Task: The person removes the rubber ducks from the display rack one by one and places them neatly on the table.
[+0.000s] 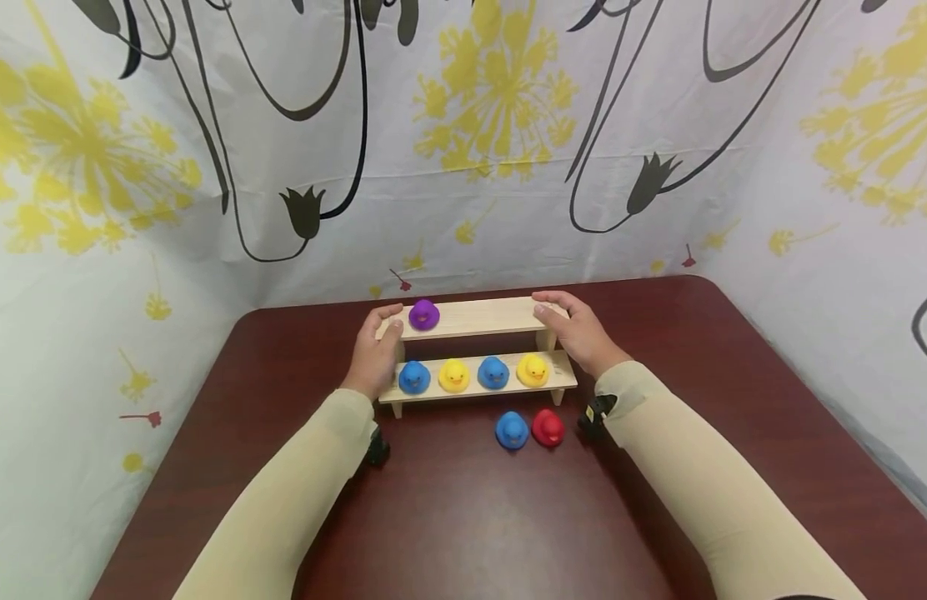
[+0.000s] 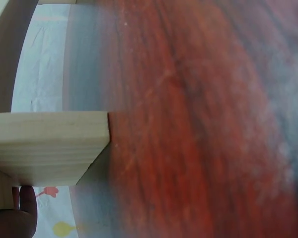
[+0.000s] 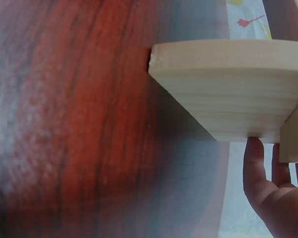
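A two-tier wooden rack (image 1: 486,317) sits near the far edge of a dark red table (image 1: 448,517), gripped at both ends. The left hand (image 1: 372,358) and right hand (image 1: 583,333) are well apart, each clamped on one end of the upper board, thumb in front and fingers behind. Whether the rack's feet bear fully on the tabletop is hard to tell.

A purple duck (image 1: 423,316) rides the top tier beside the left hand; below, blue and yellow ducks (image 1: 453,375) alternate, four in a row. With round toys standing loose, the handling likely calls for an even, level hold, both ends shifting together, slowly and without a jolt; a dipped end could send a duck sliding. The left thumb would do well to clear the purple one.

In front, a loose blue duck (image 1: 512,430) and a red duck (image 1: 548,427) sit side by side on the table, before a flower-patterned cloth (image 1: 403,200).
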### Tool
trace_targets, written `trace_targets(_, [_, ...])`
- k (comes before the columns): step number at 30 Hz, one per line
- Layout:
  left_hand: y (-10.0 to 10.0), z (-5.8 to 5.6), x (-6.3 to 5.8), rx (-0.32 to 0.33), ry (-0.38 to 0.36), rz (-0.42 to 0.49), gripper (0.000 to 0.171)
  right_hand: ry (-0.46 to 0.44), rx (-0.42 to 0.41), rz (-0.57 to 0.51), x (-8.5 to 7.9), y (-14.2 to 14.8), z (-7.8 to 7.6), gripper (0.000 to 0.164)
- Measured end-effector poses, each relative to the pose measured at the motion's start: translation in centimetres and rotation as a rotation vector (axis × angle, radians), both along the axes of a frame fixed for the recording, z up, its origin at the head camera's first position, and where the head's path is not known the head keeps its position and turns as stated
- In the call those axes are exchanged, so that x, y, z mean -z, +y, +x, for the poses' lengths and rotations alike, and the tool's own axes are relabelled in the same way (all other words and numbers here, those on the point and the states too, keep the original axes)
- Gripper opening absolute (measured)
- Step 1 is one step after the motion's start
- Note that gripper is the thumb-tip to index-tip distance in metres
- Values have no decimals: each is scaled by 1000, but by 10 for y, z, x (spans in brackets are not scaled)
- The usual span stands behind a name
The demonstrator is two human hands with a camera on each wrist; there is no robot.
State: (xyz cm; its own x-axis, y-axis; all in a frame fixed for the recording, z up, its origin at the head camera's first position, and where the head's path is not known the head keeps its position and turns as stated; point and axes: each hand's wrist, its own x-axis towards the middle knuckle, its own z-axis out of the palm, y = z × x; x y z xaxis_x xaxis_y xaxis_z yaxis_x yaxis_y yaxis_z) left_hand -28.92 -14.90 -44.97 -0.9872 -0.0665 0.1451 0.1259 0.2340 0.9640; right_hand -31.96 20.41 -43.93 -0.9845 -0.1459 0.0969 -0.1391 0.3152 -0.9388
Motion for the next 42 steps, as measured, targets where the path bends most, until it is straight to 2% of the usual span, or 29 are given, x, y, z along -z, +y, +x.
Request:
trace_targets(10, [1,-4,2,12,4,-7,34,-8,-1,-4,0,2,0,48])
trace_targets(20, [-2,-1,-1,18,-11,-36,34,-32,-14,-49,-1,-1,4,48])
trace_targets(25, [-4,2,-9,42,-31,-80,37,-63,-25,-56,-19,-7,18,47])
trace_targets(27, [-4,3,-13,55,-35,-100,38,-71,-24,-55,-21,-7,20,47])
trace_targets(30, [-6,1,-16,68,-36,-137,40,-57,-12,-52,-13,-4,15,47])
trace_targets(35, [-9,1,-26,48,-47,-221,40,-36,3,-47,-1,-2,6,49])
trace_targets(38, [-11,4,-36,27,-13,-241,40,-29,1,-54,-1,-2,5,49])
trace_targets(42, [-9,8,-52,22,69,-242,40,-19,3,-75,0,-4,5,49])
